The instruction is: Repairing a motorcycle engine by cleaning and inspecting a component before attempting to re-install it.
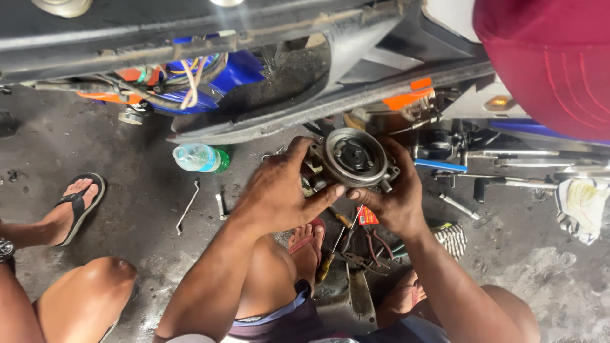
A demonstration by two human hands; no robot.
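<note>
Round metal engine part (353,157), flat face up toward me, sits cradled between my hands: left hand (279,187) clasps its near-left edge, right hand (395,197) grips its right rim; pliers (372,244) lie just below my right wrist.

Left hand (279,190) and right hand (394,197) raised together, fingers curled closed

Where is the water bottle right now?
In the head view, the water bottle lies on its side on the concrete floor, left of the left hand, just under the scooter's dark body panel.
</note>
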